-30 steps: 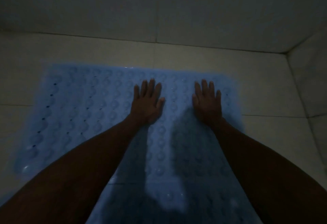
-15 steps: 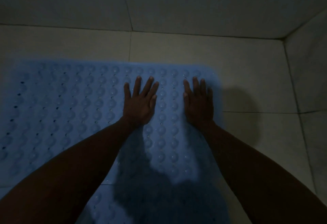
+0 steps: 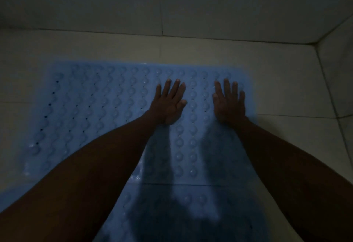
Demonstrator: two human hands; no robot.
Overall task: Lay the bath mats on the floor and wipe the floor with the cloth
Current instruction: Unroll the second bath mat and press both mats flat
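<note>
A light blue bath mat (image 3: 99,111) with rows of round bumps and small holes lies flat on the pale tiled floor (image 3: 286,92). My left hand (image 3: 169,102) rests palm down on the mat, fingers spread. My right hand (image 3: 229,102) lies palm down near the mat's right edge, fingers apart. A second blue mat (image 3: 191,213) adjoins the first along a seam just below my forearms, partly under my shadow. No cloth is in view.
A tiled wall (image 3: 172,3) runs along the far side and another wall (image 3: 340,60) closes the right, meeting in a corner. Bare floor tile shows beyond the mat's far edge and to its right. The light is dim.
The view has shifted, so the mat now sits further right in frame. Both hands stay flat on the mat and have spread slightly further apart.
</note>
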